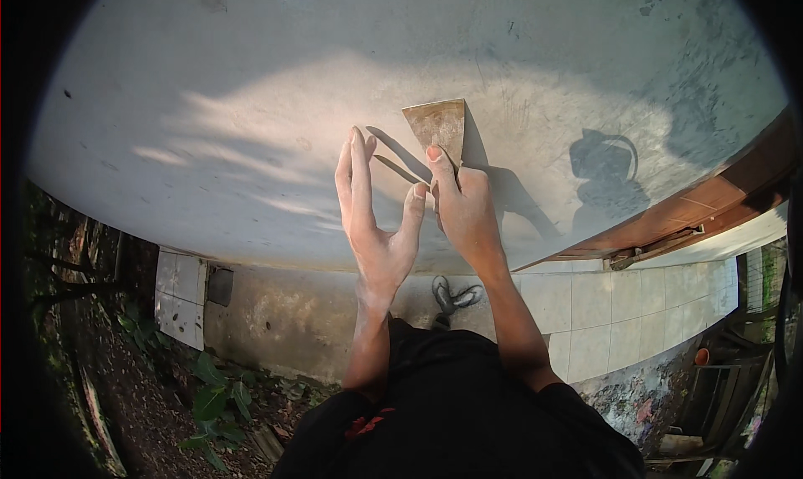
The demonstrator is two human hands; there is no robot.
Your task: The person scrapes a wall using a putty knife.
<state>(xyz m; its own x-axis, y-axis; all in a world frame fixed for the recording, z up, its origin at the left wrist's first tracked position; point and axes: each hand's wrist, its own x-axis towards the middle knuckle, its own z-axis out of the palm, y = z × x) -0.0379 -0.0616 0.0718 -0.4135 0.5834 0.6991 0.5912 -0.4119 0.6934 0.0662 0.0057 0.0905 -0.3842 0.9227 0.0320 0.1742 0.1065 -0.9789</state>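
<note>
In my right hand (467, 210) is a putty knife (438, 124) with a wide, dusty blade. My thumb lies along the base of the blade, which points up in front of a grey plastered wall (293, 69). Just left of it, my left hand (374, 232) is raised with its fingers stretched up and the thumb apart, holding nothing. Pale dust coats both hands. The left thumb tip comes close to the right hand; I cannot tell whether they touch. Shadows of hands and blade fall on the sunlit plaster.
Below the wall runs a concrete strip (276, 320), with pale floor tiles (619, 307) to the right. A pair of dark sandals (456, 295) shows below my hands. Leafy plants (216, 395) grow at lower left. Reddish-brown boards or panels (707, 199) edge the wall at right.
</note>
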